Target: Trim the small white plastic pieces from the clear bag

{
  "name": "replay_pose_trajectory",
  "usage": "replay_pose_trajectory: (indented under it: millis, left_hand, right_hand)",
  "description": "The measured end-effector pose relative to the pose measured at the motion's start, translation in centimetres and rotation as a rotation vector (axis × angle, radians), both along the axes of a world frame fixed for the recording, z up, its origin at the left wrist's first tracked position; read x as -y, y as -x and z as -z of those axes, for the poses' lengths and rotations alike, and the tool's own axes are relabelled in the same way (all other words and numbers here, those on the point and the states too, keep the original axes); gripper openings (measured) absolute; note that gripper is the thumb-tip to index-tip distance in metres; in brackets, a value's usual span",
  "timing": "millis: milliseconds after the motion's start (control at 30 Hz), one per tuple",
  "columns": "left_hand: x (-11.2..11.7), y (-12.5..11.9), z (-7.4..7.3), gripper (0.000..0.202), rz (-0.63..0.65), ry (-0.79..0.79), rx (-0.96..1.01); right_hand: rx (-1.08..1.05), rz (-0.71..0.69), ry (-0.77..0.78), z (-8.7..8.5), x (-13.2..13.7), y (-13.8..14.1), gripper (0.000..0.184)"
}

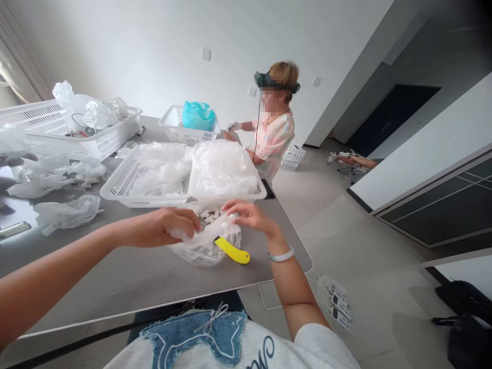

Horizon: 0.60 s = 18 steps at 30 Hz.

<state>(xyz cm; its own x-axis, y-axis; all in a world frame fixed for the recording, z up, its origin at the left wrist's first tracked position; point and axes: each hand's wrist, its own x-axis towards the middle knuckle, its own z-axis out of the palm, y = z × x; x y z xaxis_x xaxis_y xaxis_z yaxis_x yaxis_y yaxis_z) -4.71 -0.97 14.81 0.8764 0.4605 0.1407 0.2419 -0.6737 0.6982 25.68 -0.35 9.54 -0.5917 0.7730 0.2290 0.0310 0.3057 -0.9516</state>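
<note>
Denim patch [200, 335] on a white shirt fills the bottom edge, and above it both forearms reach over a grey bench [126, 279]. Left hand [165, 228] has its fingers curled tight around a bunched clear plastic bag [203, 248], which lies near the front right corner of the bench. Right hand [249, 215] pinches the other end of the bag between thumb and fingertips, as far as the glare allows. A yellow knife [232, 250] lies against the bag. Small white pieces [209, 215] sit just behind it, too small to identify. Two white baskets [115, 192] stand side by side beyond, their contents veiled by crumpled film. Farther back, a co-worker [274, 138] in a headset stands by a basket holding a teal bag [198, 115]. White walls and a pale floor surround the bench. A metal object [13, 229] is cut off at the left edge.
</note>
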Motion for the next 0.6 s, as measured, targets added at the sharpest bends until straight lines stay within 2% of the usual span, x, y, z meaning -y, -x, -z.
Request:
replay_pose_trajectory:
  millis: [67,133,233,333,433,500,600]
  left_hand:
    - [0.8,-0.3,0.5,0.037,0.075,-0.232,-0.083]
    - [1.3,-0.6,1.3,0.045,0.087,-0.412,-0.136]
    - [1.5,-0.8,2.9,0.043,0.040,-0.555,-0.163]
    - [1.3,-0.1,4.9,0.039,-0.021,-0.578,-0.126]
    - [1.0,1.0,6.9,0.036,-0.054,-0.502,-0.055]
    - [0.9,1.5,7.7,0.035,-0.069,-0.436,-0.036]
    - [1.2,1.8,7.9,0.035,-0.065,-0.394,-0.063]
  right_hand:
    - [-0.121,0.111,0.011,-0.4,0.6,0.5,0.047]
    - [-0.216,0.159,0.051,-0.3,1.1,2.0,0.056]
    - [-0.160,-0.002,0.146,1.0,1.7,4.9,0.061]
    - [-0.020,-0.153,0.223,3.1,2.1,6.6,0.058]
    - [0.119,-0.169,0.225,4.8,2.4,6.8,0.048]
    - [0.238,-0.155,0.183,5.5,2.7,6.6,0.038]
    - [0.463,-0.134,0.030,6.3,3.2,6.6,0.022]
